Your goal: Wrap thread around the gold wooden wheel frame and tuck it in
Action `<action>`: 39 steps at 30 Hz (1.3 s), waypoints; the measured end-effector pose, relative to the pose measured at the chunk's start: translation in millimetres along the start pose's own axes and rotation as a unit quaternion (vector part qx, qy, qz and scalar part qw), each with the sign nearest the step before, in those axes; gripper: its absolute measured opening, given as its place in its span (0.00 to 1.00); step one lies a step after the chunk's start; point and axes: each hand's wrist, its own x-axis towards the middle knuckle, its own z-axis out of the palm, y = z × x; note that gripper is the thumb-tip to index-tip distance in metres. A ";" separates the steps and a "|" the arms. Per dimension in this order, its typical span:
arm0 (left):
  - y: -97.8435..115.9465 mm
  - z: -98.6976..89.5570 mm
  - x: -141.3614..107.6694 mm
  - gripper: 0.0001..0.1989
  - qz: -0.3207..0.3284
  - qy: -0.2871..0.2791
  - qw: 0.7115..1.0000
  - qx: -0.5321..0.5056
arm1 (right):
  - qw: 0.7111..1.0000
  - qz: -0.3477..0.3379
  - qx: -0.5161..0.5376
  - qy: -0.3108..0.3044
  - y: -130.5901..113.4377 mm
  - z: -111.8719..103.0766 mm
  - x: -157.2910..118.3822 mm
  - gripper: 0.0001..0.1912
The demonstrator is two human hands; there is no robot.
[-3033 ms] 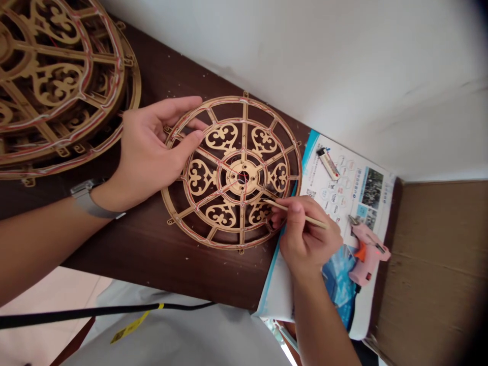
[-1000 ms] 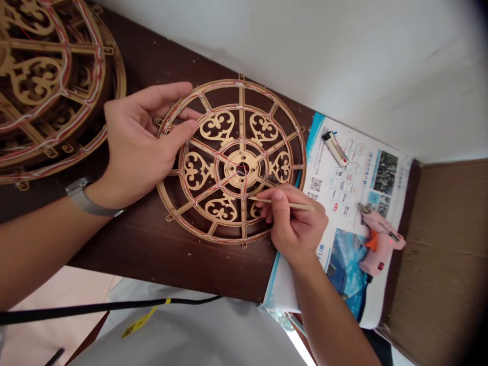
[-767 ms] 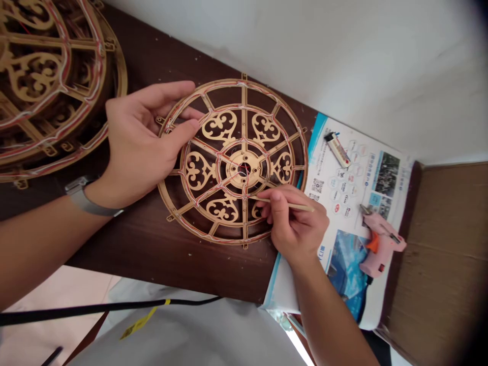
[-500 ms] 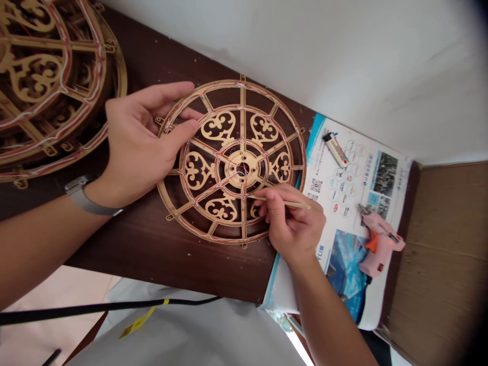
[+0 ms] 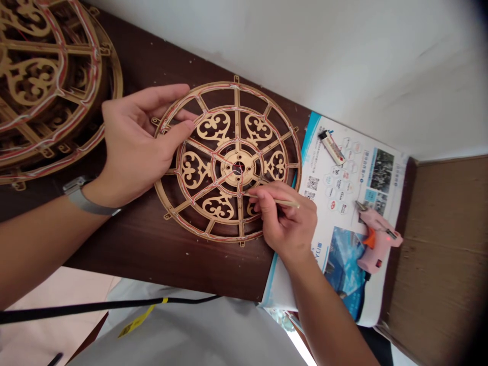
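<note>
A fretwork wooden wheel, strung with red and white wires, lies flat on a dark counter. The person's left hand grasps it at the near rim, thumb across the inner ring and fingers spread over the outer one. The right hand has a firm pinch on a thin wooden stick, its tip at a spoke just below the hub. A second, similar wheel sits beyond the left hand, partly out of view. Just beside the first wheel is a printed leaflet, with a lighter and a pink glue gun on it.
</note>
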 end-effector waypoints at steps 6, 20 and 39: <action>3.4 1.4 0.2 0.30 0.002 -0.003 1.000 0.023 | 1.000 -0.002 -0.008 0.001 -0.6 1.2 1.4 0.10; 6.3 2.3 0.7 0.29 -0.035 0.009 0.999 -0.004 | 0.985 0.111 0.125 0.042 4.2 -2.8 -3.3 0.15; 14.1 2.5 -1.0 0.25 -0.055 0.007 0.998 -0.001 | 0.996 0.054 0.059 0.027 -0.4 -2.1 -4.3 0.11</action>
